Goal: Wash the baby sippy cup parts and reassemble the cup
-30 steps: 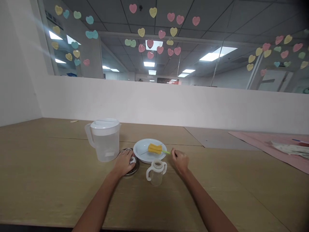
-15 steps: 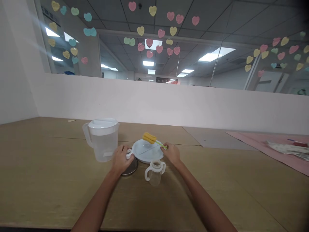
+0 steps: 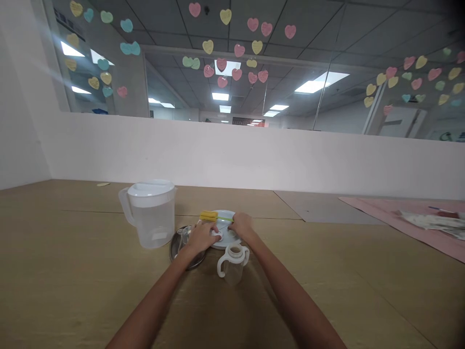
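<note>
My right hand (image 3: 242,226) is closed on the green handle of a bottle brush (image 3: 209,216), whose yellow sponge head points left over a white plate (image 3: 229,237). My left hand (image 3: 201,237) pinches a small white ring-like piece (image 3: 217,236) above the plate's left side; the fingers cover part of it. Just in front of the plate stands a clear baby bottle (image 3: 233,266), upright and without a lid, with two white side handles. Partly under my left forearm, a round metal dish (image 3: 172,252) holds a clear piece (image 3: 185,234) that I cannot name.
A translucent lidded pitcher (image 3: 154,218) stands left of the metal dish, its handle to the left. On the far right a pink cloth (image 3: 366,207) bears plastic packaging (image 3: 430,223). A white wall (image 3: 218,155) with a window above runs behind the wooden table (image 3: 90,271).
My left hand has moved right, over the plate, with the white piece. The brush has swung lower and left in my right hand. More of the metal dish and its clear piece shows.
</note>
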`<action>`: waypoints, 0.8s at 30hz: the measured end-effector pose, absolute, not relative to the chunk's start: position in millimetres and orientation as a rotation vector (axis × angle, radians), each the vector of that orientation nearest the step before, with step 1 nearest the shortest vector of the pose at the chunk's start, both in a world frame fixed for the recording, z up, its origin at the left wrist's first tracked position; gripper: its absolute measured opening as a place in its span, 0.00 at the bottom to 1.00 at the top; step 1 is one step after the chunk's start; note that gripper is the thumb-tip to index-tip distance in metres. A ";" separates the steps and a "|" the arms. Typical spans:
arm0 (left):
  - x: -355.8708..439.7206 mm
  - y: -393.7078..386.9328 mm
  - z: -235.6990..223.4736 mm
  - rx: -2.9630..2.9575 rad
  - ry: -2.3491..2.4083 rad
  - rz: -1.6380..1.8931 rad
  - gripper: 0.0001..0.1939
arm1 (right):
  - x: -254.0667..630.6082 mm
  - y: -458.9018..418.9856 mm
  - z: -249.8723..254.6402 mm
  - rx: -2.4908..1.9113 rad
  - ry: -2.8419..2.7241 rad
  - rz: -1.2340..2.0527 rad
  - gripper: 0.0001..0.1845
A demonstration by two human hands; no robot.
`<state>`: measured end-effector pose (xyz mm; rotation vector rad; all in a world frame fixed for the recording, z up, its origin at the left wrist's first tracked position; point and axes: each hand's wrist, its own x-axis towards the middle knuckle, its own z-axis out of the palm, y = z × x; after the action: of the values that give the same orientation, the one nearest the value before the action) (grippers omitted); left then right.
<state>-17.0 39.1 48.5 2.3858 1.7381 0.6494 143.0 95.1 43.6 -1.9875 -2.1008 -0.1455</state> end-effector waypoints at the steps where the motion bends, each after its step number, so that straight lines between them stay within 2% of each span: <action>1: -13.9 41.5 51.3 2.381 1.764 0.554 0.11 | 143.1 95.7 43.5 -1.986 -2.104 -0.157 0.17; 7: 2.8 59.5 53.2 2.364 1.807 0.355 0.04 | 140.6 98.1 42.3 -1.978 -2.111 -0.215 0.13; 13: 2.9 60.4 49.9 2.360 1.836 0.370 0.04 | 140.3 100.5 38.6 -1.986 -2.081 -0.208 0.13; 17: -2.6 41.7 45.7 2.411 1.849 0.566 0.10 | 141.3 99.9 36.1 -1.975 -2.076 -0.164 0.11; 24: -12.2 27.8 27.2 2.427 1.725 1.213 0.13 | 142.9 84.6 54.8 -1.884 -1.932 -0.141 0.10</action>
<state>-12.2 27.8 27.2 2.4274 1.7248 1.2132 142.9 84.6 54.8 -1.8843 -1.9315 -0.1408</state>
